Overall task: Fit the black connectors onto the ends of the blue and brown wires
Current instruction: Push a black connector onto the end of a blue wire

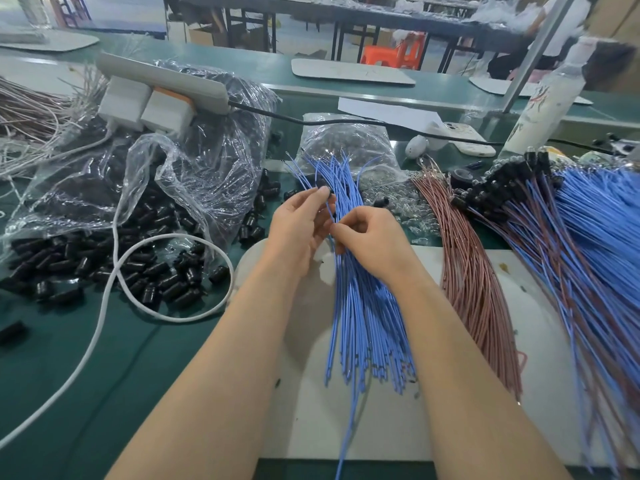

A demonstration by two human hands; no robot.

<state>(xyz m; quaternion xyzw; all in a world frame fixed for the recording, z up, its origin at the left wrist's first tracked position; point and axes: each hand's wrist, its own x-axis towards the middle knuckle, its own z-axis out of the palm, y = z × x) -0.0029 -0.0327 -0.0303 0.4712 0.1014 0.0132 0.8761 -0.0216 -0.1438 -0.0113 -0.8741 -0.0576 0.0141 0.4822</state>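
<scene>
Small black connector pinched at fingertips of left hand, over the middle of the green table. Right hand just beside, fingers curled, pinching one wire of the blue wire bundle fanned across a white board. Brown wires rightward; finished wires near the right edge. Loose connectors spilling from a clear bag at left, crossed by a white cable.

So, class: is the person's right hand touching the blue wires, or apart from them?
Touching. The head view shows the right hand pinching a strand of the blue wires, no gap between them.
</scene>
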